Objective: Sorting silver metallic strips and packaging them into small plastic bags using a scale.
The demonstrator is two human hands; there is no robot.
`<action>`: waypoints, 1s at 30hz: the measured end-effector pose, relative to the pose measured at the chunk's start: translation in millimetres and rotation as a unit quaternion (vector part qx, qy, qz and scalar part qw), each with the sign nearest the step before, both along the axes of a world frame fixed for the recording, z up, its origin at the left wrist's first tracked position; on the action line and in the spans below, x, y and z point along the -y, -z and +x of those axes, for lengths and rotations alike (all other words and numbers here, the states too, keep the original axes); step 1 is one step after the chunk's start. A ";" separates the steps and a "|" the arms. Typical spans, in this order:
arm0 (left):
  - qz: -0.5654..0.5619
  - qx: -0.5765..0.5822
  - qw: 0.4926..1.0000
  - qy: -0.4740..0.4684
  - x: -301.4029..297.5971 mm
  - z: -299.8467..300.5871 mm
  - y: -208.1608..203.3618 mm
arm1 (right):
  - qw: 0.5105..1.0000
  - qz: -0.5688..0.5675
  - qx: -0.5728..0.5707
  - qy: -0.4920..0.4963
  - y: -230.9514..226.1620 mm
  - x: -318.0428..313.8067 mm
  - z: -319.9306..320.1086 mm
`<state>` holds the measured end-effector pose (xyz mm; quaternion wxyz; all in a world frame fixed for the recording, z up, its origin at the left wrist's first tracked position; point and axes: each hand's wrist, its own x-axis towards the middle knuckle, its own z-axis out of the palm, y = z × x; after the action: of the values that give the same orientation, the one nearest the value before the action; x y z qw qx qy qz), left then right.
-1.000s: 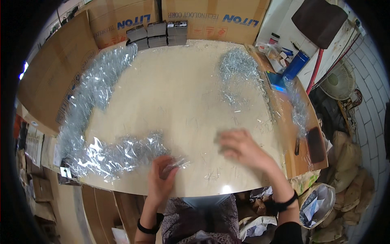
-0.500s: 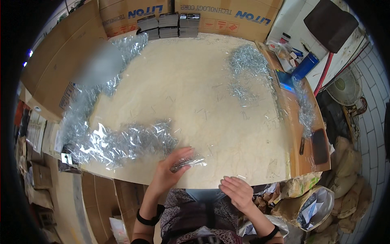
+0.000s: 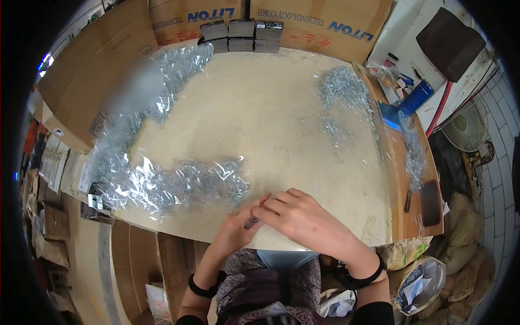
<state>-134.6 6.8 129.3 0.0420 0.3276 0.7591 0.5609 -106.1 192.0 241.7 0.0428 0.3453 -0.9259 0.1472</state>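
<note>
your two hands are together over the worktop (image 3: 325,179)'s front edge, a little right of the middle of its length as you face it. your left hand (image 3: 238,226) is closed on a small packet (image 3: 251,222), clear and shiny, which shows between thumb and fingers. your right hand (image 3: 295,214) reaches across with its fingers bent over the left fingertips; they hide most of the packet, so you cannot tell whether the right fingers grip it too.

just left of your left hand, the bag heap (image 3: 179,181) of clear, glinting plastic runs along the front edge to the front left corner, then up the left edge toward the back. loose metal pins (image 3: 344,86) lie piled near the back right corner, with a thinner scatter in front of them. at the back edge, before the boxes (image 3: 319,27), stand stacks of cards (image 3: 241,37). along the right edge, on a brown board (image 3: 398,179), are a blue can (image 3: 416,96), a blue-lit device (image 3: 390,115) and, nearer you, a phone (image 3: 431,203).
</note>
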 end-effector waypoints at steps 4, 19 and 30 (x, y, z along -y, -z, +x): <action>0.009 0.043 0.999 0.003 -2.1 -1.6 0.4 | 0.991 -0.127 -0.027 0.013 3.0 -30.3 -12.2; 0.105 0.060 0.963 -0.241 -17.0 -9.5 25.8 | 0.797 -0.132 -0.045 0.588 93.4 -221.9 -236.7; 0.056 0.217 0.951 -0.215 3.4 -4.4 50.2 | 0.876 -0.147 -0.249 0.385 86.8 -184.3 -266.9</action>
<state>-139.1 3.4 79.1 0.0660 0.0287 0.7514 0.6559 -373.0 376.3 154.9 0.3751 -0.0239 -0.9123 0.1627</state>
